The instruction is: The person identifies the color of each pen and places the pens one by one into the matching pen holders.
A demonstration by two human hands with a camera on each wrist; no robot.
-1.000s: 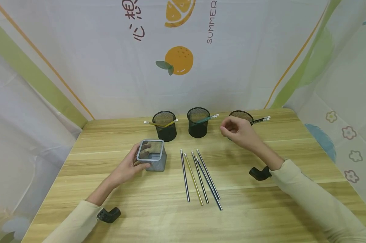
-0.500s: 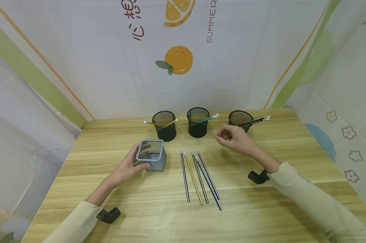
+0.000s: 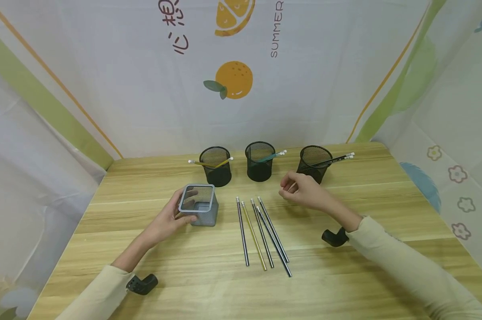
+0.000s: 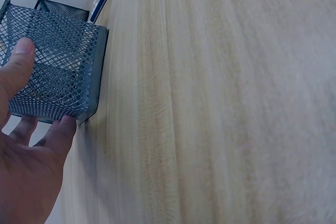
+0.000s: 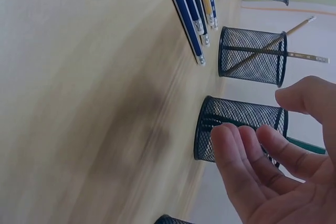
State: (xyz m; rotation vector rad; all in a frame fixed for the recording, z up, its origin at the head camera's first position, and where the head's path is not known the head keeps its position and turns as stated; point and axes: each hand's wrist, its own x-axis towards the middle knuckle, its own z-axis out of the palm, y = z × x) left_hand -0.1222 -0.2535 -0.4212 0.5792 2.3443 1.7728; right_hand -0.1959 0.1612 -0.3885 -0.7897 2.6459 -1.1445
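Note:
My left hand [image 3: 168, 221] grips the square grey mesh holder [image 3: 209, 217] from its left side, thumb on the near wall; the left wrist view shows the thumb and fingers around the mesh [image 4: 58, 61]. My right hand [image 3: 304, 191] hovers over the table in front of the right black cup [image 3: 315, 156], fingers loosely bent and holding nothing. In the right wrist view a gap separates the thumb from the fingers of that hand [image 5: 283, 166]. Between the hands lie several dark pencils [image 3: 242, 235] and a yellow pencil [image 3: 255, 239], eraser ends away from me.
Three round black mesh cups stand along the back of the table: the left cup [image 3: 219, 177] with yellow pencils, the middle cup [image 3: 259, 171] with green pencils, the right one with black pencils. A printed curtain [image 3: 145, 98] hangs behind the table [image 3: 209, 275].
My right hand has moved left and toward me, away from the right cup, which it had partly covered. My left hand stays around the grey holder.

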